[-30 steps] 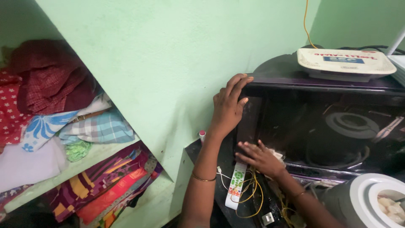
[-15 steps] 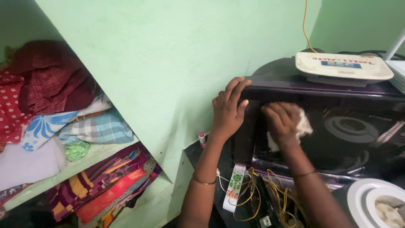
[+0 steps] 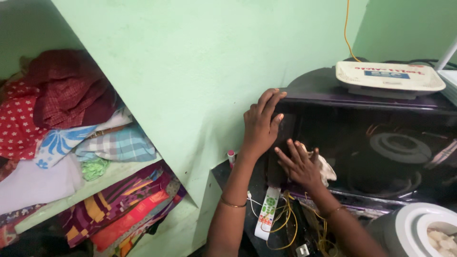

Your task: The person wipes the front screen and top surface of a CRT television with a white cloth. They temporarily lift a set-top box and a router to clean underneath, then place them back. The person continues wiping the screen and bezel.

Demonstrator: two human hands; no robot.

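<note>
Left hand (image 3: 261, 124) flat against top left corner of TV (image 3: 371, 143), fingers spread and up, thumb on dark screen, clamped on nothing. Gold bangle (image 3: 232, 203) on that wrist.

Right hand (image 3: 300, 164) low on screen, near its left edge, fingers splayed and pressed over pale cloth (image 3: 326, 167); cloth bunched under palm, sticking out to the right, touching glass. Open, pinning rather than gripping. Thin bangle (image 3: 336, 210) on right wrist.

White flat box (image 3: 389, 78) on top of TV, toward right end; yellow cable (image 3: 348, 31) running up green wall (image 3: 190, 66) behind it. Reflection of round stand in screen, right of cloth.

Below screen, on dark stand (image 3: 228, 173): white remote (image 3: 267, 212) with green buttons, lying lengthwise at left front edge, between the two forearms; yellow and white wires (image 3: 285, 228) tangled beside and over it. Small red-capped tube (image 3: 231, 158) upright at stand's left edge, just beside left wrist.

White round container (image 3: 409, 228) at bottom right, lid off, pale lumps inside.

Left of wall: open shelves (image 3: 76, 190). Upper shelf with piled clothes (image 3: 62, 114), red, maroon, blue check. Lower shelf with folded bright fabrics (image 3: 119, 209).
</note>
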